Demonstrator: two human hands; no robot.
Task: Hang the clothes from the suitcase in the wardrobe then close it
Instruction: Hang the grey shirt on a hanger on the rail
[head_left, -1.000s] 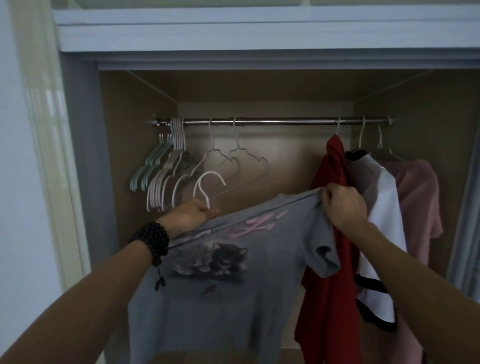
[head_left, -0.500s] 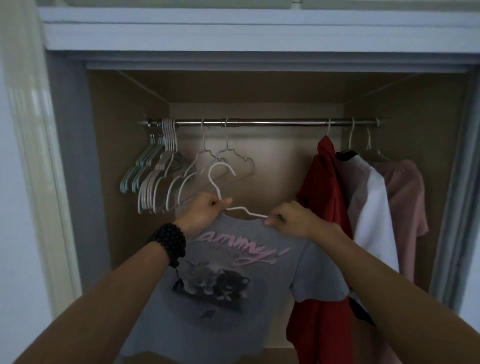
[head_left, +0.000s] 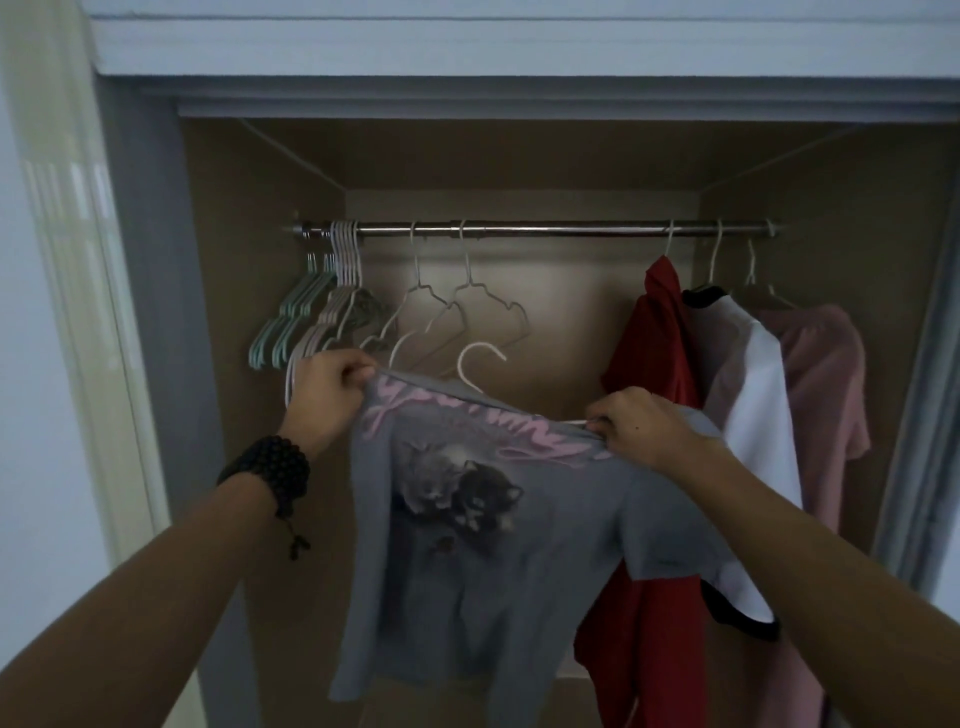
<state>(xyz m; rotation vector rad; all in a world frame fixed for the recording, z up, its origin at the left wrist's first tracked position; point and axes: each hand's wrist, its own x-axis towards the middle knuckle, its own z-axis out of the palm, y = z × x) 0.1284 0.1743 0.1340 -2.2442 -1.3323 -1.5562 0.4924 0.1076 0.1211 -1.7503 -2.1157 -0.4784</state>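
A grey T-shirt (head_left: 467, 519) with a cat print and pink lettering hangs between my hands in front of the open wardrobe. A white hanger (head_left: 475, 364) pokes its hook out of the shirt's neck. My left hand (head_left: 327, 389) grips the shirt's left shoulder. My right hand (head_left: 634, 421) pinches the right shoulder together with the hanger's arm. The steel rail (head_left: 545, 228) runs across the wardrobe above both hands.
Several empty hangers (head_left: 332, 312) bunch at the rail's left end, and two wire ones (head_left: 467, 306) hang near the middle. A red garment (head_left: 654, 353), a white one with black trim (head_left: 753, 395) and a pink one (head_left: 826, 384) hang at the right. The sliding door's edge (head_left: 930, 364) stands far right.
My left hand left the hanger's neck and moved left to grip the shirt's shoulder. My right hand slid right along the hanger arm, spreading the shirt wider.
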